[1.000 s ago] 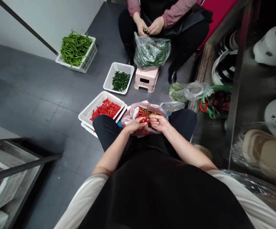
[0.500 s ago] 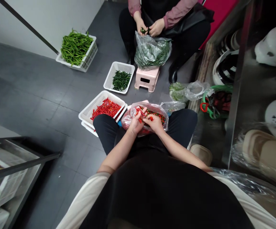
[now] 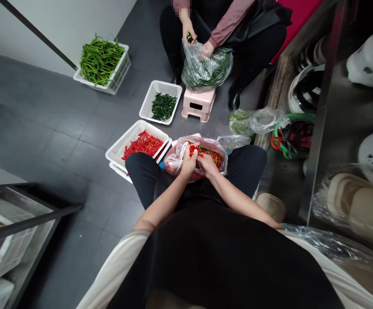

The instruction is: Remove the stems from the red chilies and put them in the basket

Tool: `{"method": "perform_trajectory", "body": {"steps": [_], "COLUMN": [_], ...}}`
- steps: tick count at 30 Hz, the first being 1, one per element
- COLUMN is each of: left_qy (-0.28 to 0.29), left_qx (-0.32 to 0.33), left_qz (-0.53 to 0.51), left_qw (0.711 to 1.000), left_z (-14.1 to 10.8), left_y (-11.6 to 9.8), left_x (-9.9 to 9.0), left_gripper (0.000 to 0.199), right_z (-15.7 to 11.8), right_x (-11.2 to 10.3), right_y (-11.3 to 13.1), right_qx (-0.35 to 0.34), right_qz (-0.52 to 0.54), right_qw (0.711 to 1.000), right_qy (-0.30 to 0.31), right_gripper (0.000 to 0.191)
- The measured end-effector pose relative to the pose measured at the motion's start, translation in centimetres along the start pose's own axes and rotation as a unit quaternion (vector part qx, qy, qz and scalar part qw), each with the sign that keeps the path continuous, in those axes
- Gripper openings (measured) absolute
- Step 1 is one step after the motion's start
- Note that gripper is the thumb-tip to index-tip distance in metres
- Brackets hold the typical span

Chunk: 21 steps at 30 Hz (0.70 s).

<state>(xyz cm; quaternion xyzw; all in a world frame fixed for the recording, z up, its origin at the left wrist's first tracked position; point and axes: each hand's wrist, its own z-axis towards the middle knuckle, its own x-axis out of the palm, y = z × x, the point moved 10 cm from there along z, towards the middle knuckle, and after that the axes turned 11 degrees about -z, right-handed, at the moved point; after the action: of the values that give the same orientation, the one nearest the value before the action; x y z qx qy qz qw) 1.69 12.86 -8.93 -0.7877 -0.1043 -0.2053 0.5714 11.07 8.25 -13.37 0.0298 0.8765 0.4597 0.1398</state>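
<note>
Red chilies (image 3: 192,149) are gathered in my left hand (image 3: 189,162), which is closed around them over a clear plastic bag (image 3: 172,165). My right hand (image 3: 206,164) sits against it with fingers pinched at the chilies' lower end; its fingertips are partly hidden. Inside the bag, between my knees, lie more red chilies (image 3: 217,159) with green stems. Just beyond my left knee, a white basket (image 3: 117,150) holds loose red chilies (image 3: 144,145) and rests on another basket.
Opposite, a co-worker's hand (image 3: 189,29) holds green chilies above a bag (image 3: 207,71) on a pink stool (image 3: 197,105). White baskets with dark green chilies (image 3: 163,106) and long green peppers (image 3: 101,60) stand on the floor. A metal shelf (image 3: 318,128) runs along the right.
My hands have come together, and my left fingers have closed around the chilies that lay across them. The co-worker's hands have parted, one lowering into the bag.
</note>
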Motion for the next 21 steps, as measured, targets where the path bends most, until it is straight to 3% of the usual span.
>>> {"method": "perform_trajectory", "body": {"steps": [4, 6, 8, 10, 12, 15, 18, 19, 21], "left_qy": [-0.081, -0.116, -0.13, -0.123, -0.111, -0.084, -0.08, -0.09, -0.112], "left_qx": [-0.006, -0.05, -0.117, -0.192, -0.267, -0.344, -0.348, -0.34, -0.324], "left_qz": [0.001, -0.04, -0.09, -0.141, -0.192, -0.265, -0.309, -0.315, -0.319], "left_qw": [0.997, 0.991, 0.98, 0.963, 0.938, 0.897, 0.881, 0.882, 0.883], "left_z": [1.1, 1.3, 1.0, 0.2, -1.1, -2.9, -3.6, -3.6, -3.5], "left_y": [-0.9, -0.3, 0.9, 2.5, 4.2, 5.9, 6.1, 5.9, 4.8], "left_x": [-2.8, -4.1, -4.7, -4.3, -3.3, -1.0, 0.4, 0.3, -0.7], "left_gripper": [0.032, 0.028, 0.021, 0.013, 0.012, 0.018, 0.019, 0.019, 0.018], "right_z": [1.1, 1.2, 0.9, 0.3, -0.1, -0.3, -0.9, -1.1, -1.3], "right_x": [-3.0, -4.2, -4.0, -3.1, -2.1, -1.7, -0.9, -0.4, 0.4], "right_y": [-1.9, -2.4, -2.6, -2.1, -1.0, 1.2, 3.8, 4.3, 5.1], "right_qx": [0.03, 0.046, 0.071, 0.088, 0.072, -0.008, -0.083, -0.097, -0.124], "right_qz": [-0.142, -0.091, 0.028, 0.124, 0.135, -0.03, -0.248, -0.283, -0.262], "right_qw": [0.989, 0.995, 0.995, 0.984, 0.983, 0.999, 0.963, 0.951, 0.955], "right_qy": [0.005, 0.018, 0.057, 0.094, 0.098, 0.017, -0.071, -0.074, -0.056], "right_gripper": [0.019, 0.023, 0.028, 0.032, 0.037, 0.041, 0.046, 0.049, 0.053]}}
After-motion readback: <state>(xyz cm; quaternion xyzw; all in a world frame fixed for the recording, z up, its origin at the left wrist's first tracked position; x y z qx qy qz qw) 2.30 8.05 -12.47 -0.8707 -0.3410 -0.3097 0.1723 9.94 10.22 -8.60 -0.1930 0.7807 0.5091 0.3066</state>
